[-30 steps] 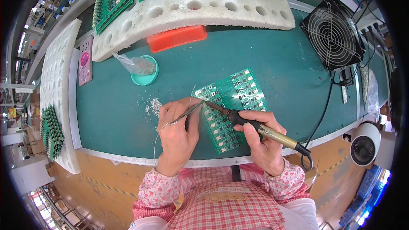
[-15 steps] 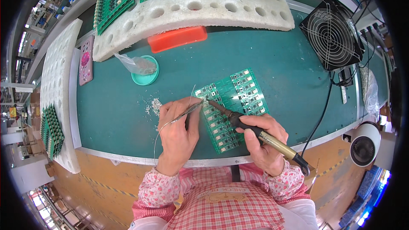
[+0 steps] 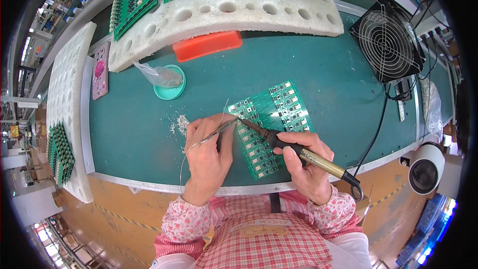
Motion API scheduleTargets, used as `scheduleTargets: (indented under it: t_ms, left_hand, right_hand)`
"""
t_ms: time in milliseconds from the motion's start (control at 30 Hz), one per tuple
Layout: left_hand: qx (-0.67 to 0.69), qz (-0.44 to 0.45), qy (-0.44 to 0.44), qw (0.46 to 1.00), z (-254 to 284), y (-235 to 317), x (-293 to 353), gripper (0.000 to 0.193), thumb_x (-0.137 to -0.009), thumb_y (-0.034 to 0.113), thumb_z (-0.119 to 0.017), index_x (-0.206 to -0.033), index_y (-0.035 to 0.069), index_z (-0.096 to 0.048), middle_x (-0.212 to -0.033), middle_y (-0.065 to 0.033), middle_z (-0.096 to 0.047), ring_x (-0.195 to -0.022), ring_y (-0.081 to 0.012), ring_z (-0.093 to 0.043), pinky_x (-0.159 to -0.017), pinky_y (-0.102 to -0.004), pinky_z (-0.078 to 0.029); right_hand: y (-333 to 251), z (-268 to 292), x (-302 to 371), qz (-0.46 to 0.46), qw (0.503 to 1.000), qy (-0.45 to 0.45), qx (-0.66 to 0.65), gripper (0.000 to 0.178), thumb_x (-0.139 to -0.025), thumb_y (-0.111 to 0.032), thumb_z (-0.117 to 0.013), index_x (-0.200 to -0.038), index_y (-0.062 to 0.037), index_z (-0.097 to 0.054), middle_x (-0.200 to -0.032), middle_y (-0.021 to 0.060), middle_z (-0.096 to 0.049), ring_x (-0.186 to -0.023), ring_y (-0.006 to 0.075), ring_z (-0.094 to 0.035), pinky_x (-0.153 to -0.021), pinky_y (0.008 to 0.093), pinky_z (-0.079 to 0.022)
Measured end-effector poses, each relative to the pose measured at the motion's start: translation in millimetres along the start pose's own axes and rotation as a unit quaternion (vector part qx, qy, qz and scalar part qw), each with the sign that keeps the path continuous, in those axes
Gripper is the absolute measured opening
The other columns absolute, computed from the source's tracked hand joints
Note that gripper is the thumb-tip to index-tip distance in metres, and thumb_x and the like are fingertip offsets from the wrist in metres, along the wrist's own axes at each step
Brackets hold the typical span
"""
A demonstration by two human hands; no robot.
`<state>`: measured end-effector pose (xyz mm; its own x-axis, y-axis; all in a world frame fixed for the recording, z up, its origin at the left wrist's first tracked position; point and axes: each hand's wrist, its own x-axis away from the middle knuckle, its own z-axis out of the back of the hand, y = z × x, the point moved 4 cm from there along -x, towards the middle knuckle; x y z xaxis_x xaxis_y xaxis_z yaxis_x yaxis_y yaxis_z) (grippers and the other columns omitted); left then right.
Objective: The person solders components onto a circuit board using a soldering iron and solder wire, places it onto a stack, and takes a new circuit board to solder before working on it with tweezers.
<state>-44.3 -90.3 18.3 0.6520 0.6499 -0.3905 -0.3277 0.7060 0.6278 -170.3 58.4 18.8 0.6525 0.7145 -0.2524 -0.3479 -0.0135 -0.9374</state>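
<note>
A green circuit board (image 3: 266, 114) with rows of small parts lies flat on the bench in front of me. My right hand (image 3: 309, 167) is closed around a soldering iron (image 3: 321, 162), whose tip meets the board's left edge, or nearly so. Beside that tip, my left hand (image 3: 206, 154) pinches metal tweezers (image 3: 217, 132), their points at the same spot. A thin solder wire (image 3: 183, 165) also runs through this hand, one end sticking up past the fingers. Fingers partly hide the tweezers, and whether a small part sits between their points is too small to tell.
Tiny pale parts (image 3: 180, 123) lie scattered left of my left hand. Beyond them are a round turquoise dish (image 3: 182, 89) holding a plastic bag, a red tray (image 3: 207, 46) and white foam (image 3: 214, 16) bearing stacked boards. A black fan (image 3: 387, 40) stands at right, near the iron's cord.
The soldering iron and my right hand have shifted slightly to the left, bringing the tip closer to the tweezers. My left hand and the board look unmoved.
</note>
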Motion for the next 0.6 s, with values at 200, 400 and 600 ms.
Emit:
scheduleTargets:
  t_ms: [200,400,600]
  left_hand:
    - [0.005,-0.009,0.006,1.0,0.3,0.4,-0.7,0.011,-0.084,-0.003,-0.068,-0.094,0.001,-0.069,-0.099,-0.0094,-0.071,-0.091,-0.029,-0.064,-0.083,-0.037,-0.048]
    - [0.012,-0.013,0.005,1.0,0.1,0.7,-1.2,0.01,-0.085,-0.002,-0.068,-0.095,0.001,-0.069,-0.098,-0.0099,-0.071,-0.089,-0.0291,-0.064,-0.083,-0.0371,-0.048]
    - [0.005,-0.001,0.004,1.0,0.5,1.2,-1.3,0.01,-0.086,0.0,-0.068,-0.096,0.002,-0.069,-0.097,-0.0102,-0.07,-0.089,-0.029,-0.063,-0.083,-0.0368,-0.048]
  right_hand:
    - [-2.9,-3.1,-0.5,-0.018,1.0,0.015,-0.019,0.022,-0.084,-0.004,-0.075,-0.105,-0.0029,-0.07,-0.083,0.01,-0.068,-0.065,0.0196,-0.063,-0.06,0.031,-0.05]
    - [-23.3,-4.2,-10.0,0.128,0.987,-0.026,0.092,0.029,-0.076,-0.001,-0.078,-0.104,-0.0004,-0.07,-0.079,0.008,-0.068,-0.06,0.0201,-0.06,-0.055,0.0307,-0.048]
    - [-29.5,2.7,-8.3,0.175,0.979,-0.016,0.108,0.033,-0.069,0.002,-0.079,-0.101,-0.0003,-0.07,-0.081,0.0081,-0.069,-0.059,0.0205,-0.061,-0.054,0.0307,-0.048]
